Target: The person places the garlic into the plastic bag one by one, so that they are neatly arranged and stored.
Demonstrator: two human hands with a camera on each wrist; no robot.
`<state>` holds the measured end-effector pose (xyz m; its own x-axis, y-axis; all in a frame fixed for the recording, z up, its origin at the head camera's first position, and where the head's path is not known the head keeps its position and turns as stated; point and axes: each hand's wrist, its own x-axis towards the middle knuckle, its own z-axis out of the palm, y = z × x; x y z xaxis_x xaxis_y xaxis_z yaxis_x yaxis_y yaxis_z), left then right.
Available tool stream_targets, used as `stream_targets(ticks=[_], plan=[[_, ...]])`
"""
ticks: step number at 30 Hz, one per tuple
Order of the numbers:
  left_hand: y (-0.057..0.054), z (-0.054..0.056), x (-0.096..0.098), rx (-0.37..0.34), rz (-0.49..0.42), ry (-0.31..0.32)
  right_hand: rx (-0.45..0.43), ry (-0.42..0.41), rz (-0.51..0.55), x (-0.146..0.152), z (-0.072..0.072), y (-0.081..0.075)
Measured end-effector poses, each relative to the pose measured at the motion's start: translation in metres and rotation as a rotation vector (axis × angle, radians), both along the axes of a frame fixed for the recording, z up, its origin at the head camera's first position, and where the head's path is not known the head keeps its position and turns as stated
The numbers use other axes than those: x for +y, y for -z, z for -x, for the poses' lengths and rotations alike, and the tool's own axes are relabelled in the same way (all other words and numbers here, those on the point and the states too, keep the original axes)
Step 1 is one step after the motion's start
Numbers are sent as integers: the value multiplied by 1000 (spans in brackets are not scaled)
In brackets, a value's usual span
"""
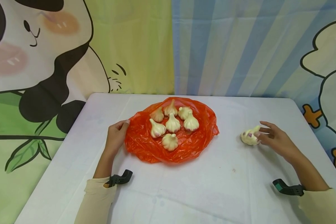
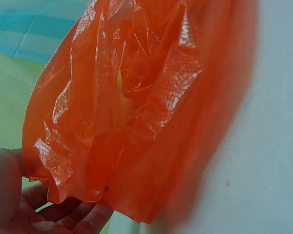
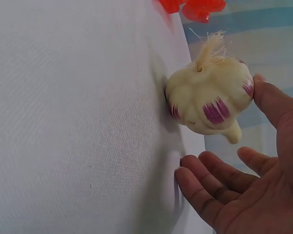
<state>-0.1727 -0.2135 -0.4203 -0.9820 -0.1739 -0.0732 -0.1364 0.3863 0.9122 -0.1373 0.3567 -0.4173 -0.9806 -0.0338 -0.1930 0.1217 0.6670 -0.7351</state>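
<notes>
A red plastic bag [image 1: 145,152] lies spread on the white table, several garlic bulbs [image 1: 172,123] resting in it. At its left edge my left hand [image 1: 117,136] pinches the rim; the left wrist view shows the thin red plastic bag [image 2: 102,141] between thumb and fingers. To the right, apart from the bag, one garlic bulb [image 3: 210,97] with purple streaks and a tuft of roots sits on the table. My right hand [image 1: 277,140] is beside it, the thumb touching or almost touching its side and the other fingers spread apart from it.
The white table [image 1: 201,193] reaches back to a hanging cloth [image 1: 212,46] printed with cartoon figures and stripes. A black band with a camera mount [image 1: 120,178] is on the left wrist, and a similar mount [image 1: 288,188] on the right.
</notes>
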Motion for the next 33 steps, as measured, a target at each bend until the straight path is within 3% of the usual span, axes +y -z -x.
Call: stream_targets(ticks=[17,23,33], plan=[[-2,0,1,-20,2,-2,-63,-130,50,-9,-7,-8],[-1,1,1,-18,3,-1,-14,-102,30,-7,-9,-5],[-2,1,1,-15,3,-2,80,-18,103,-10,-8,-6]])
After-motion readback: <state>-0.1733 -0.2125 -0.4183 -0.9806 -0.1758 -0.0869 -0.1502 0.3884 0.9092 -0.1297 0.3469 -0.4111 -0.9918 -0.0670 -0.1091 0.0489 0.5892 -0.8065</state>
